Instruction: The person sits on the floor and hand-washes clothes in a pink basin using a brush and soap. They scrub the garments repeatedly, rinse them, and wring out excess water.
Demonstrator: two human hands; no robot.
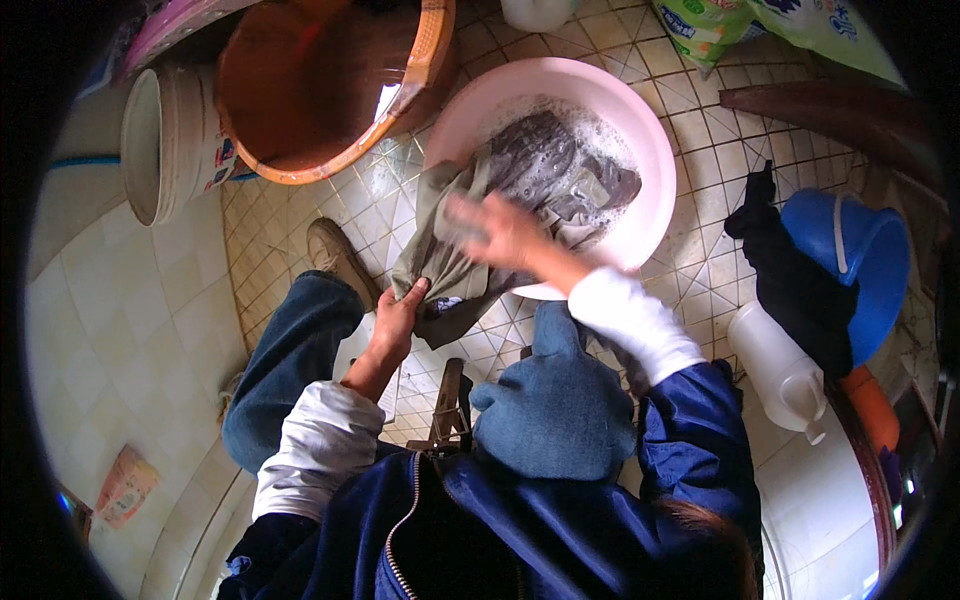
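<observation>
A pink plastic basin (654, 172) sits on the tiled floor before me, with soapy water and dark wet cloth (536, 154) in it. An olive-grey garment (439, 240) hangs over the basin's near left rim. My left hand (397, 311) pinches this garment's near edge between thumb and fingers, beside a small light patch. My right hand (487, 229) is over the garment at the rim, blurred by motion; something greyish seems to be at its fingers, too blurred to name.
An orange tub (337, 161) holding water stands at the upper left, beside a white bucket (142, 150). To the right are a blue bucket (889, 277) with black cloth (795, 277) over its side and a white plastic jug (776, 360). Green plastic packages (701, 34) lie at the upper right.
</observation>
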